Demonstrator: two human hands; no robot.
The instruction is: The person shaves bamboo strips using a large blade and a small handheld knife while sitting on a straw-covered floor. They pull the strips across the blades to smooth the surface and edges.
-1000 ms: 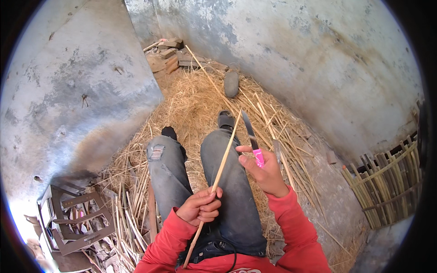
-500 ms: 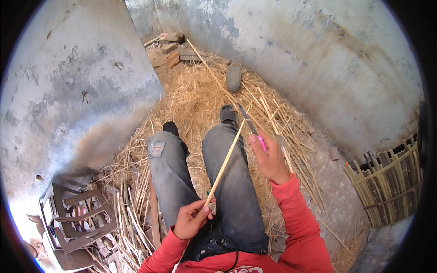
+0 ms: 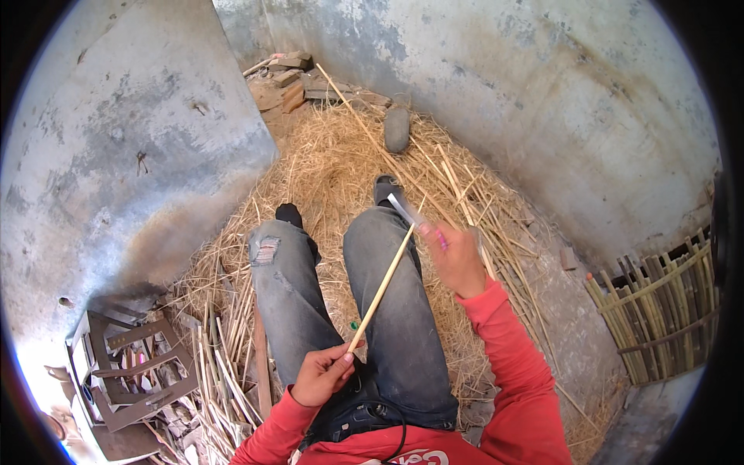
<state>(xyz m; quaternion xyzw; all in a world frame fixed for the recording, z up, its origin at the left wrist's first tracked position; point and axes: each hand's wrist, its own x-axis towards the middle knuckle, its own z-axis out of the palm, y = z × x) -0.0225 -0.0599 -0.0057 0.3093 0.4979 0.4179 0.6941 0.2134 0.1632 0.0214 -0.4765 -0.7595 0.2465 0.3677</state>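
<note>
My left hand [image 3: 324, 374] pinches the near end of a pale, thin bamboo strip [image 3: 380, 294], which slants up and to the right over my right thigh. In my right hand [image 3: 456, 258] is a knife [image 3: 404, 210] with a pink handle, its fingers closed round the grip. The blade, smeared by motion, lies against or very close to the strip's far end; I cannot tell whether it touches. Beneath both hands are my legs in worn jeans [image 3: 395, 333].
Shavings [image 3: 333, 155] cover the floor, with long strips [image 3: 496, 232] at the right. A rounded grey stone [image 3: 397, 129] lies ahead. A slatted bamboo basket [image 3: 659, 310] stands right, a brown broken frame [image 3: 139, 380] left. Weathered walls [image 3: 542, 93] enclose the corner.
My right hand has shifted slightly down, and the knife has tilted to the left, its blade now across the strip's far end. My left hand stays almost in place.
</note>
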